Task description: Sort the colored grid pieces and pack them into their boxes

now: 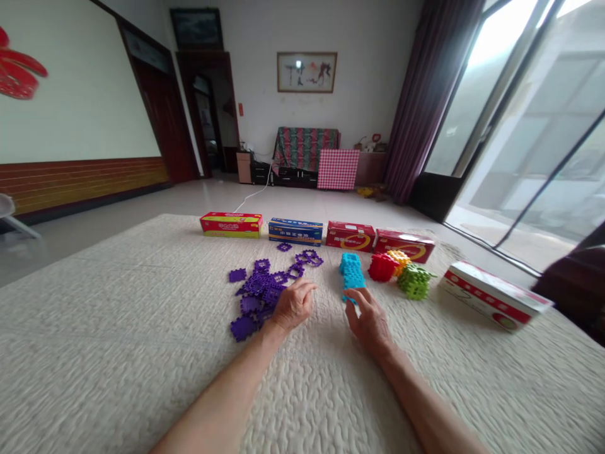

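My left hand (295,304) is closed, fingers curled, just right of a pile of purple interlocking tiles (258,287). Nothing shows between its fingertips. My right hand (369,320) has its thumb and fingers around the near end of a row of light blue interlocking cubes (351,271); a bit of blue shows between them. The purple tiles lie flat and overlapping, some solid, some open frames. To the right of the blue row sit a red cube (382,267), a yellow cube (399,260) and a green cube (414,282), close together.
Along the mat's far side stand a red-yellow box (231,225), a blue box (295,231) and two red boxes (350,236). A white and red box (494,295) lies at the right. Everything rests on a cream quilted mat (142,328).
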Available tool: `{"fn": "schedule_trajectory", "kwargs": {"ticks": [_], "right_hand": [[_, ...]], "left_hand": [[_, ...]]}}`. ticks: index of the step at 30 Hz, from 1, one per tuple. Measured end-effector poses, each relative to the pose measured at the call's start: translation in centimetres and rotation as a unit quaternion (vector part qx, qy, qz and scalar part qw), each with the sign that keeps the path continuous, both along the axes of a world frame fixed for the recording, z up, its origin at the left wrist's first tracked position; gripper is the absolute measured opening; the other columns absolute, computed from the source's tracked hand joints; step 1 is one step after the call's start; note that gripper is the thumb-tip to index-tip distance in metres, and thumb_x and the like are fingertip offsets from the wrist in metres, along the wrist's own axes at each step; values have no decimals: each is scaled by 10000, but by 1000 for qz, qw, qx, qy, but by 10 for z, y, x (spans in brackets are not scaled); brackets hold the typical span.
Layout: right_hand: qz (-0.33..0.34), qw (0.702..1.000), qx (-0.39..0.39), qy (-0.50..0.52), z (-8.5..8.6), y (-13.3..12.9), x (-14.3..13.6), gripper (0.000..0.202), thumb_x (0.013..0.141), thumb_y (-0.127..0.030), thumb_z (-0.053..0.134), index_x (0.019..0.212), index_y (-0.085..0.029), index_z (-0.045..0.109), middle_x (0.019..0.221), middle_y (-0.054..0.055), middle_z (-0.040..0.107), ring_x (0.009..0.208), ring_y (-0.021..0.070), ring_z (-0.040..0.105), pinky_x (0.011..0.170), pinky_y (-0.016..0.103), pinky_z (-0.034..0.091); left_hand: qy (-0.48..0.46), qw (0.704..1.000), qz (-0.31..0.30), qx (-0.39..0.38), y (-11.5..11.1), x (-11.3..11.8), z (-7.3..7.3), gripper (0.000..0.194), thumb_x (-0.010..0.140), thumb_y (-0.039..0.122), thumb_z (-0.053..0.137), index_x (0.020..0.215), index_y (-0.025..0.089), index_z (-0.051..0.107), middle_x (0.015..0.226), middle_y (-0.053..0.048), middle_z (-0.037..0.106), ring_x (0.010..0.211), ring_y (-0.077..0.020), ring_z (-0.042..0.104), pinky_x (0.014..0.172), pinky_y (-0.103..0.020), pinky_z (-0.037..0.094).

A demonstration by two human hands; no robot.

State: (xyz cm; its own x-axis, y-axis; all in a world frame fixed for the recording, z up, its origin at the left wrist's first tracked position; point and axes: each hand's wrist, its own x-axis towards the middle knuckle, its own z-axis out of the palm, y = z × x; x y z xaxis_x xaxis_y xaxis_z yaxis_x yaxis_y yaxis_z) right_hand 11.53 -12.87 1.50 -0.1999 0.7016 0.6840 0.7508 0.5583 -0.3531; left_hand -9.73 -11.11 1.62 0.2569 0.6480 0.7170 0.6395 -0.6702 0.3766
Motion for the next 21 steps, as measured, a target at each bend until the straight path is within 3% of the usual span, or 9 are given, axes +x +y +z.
{"fn": "schedule_trajectory", "kwargs": {"ticks": [6,11,16,21], "right_hand": [[113,991,-46,-62,-1,-15,-27,319,844,-125,423,1113,-211,571,1065,92,592,982,201,571,849,347,482],[100,991,-64,-54,-2,-3,-47,310,835,-140,434,1108,-193,570,1091,94,587,1003,198,575,871,343,474],[38,995,-94,2,-4,23,-74,261,855,-203,438,1061,-160,593,1014,104,625,882,195,616,792,321,480],[6,994,-109,-12,-6,37,-92,287,868,-312,497,1101,-168,581,1086,112,635,999,239,597,850,349,441]], "left_hand": [[-60,994,85,33,10,-26,15,292,810,55,432,940,166,669,930,-67,701,889,-159,644,839,-284,517],[-57,966,253,-1,30,-95,21,289,771,97,449,905,174,693,927,-74,711,887,-200,653,841,-312,506],[-18,921,374,-105,45,-157,7,274,769,192,509,986,191,675,1055,-80,695,1010,-215,622,919,-300,453],[4,910,385,-155,52,-160,-11,319,802,305,535,1061,156,647,1108,-125,676,1057,-230,603,919,-319,437]]}}
